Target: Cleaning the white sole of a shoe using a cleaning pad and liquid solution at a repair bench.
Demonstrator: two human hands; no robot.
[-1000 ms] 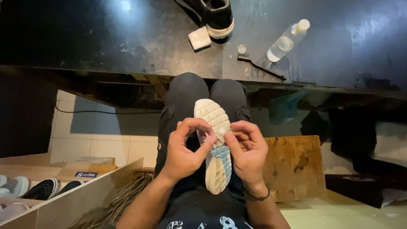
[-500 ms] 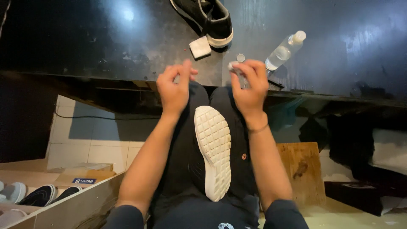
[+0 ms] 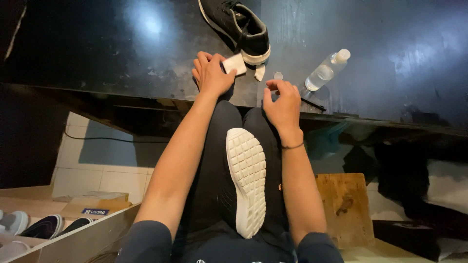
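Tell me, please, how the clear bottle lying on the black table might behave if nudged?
The bottle lies on its side and looks round, so it would probably roll. It seems clear plastic and mostly empty, so likely light. The table looks glossy, so it may also slide.

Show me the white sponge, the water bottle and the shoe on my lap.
sponge [image 3: 235, 64], head view, on its top face.
bottle [image 3: 322, 74], head view, on its clear body.
shoe [image 3: 247, 180], head view, on its white sole.

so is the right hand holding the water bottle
No, the right hand hangs open above the table edge, apart from the clear bottle lying beyond it on the black table.
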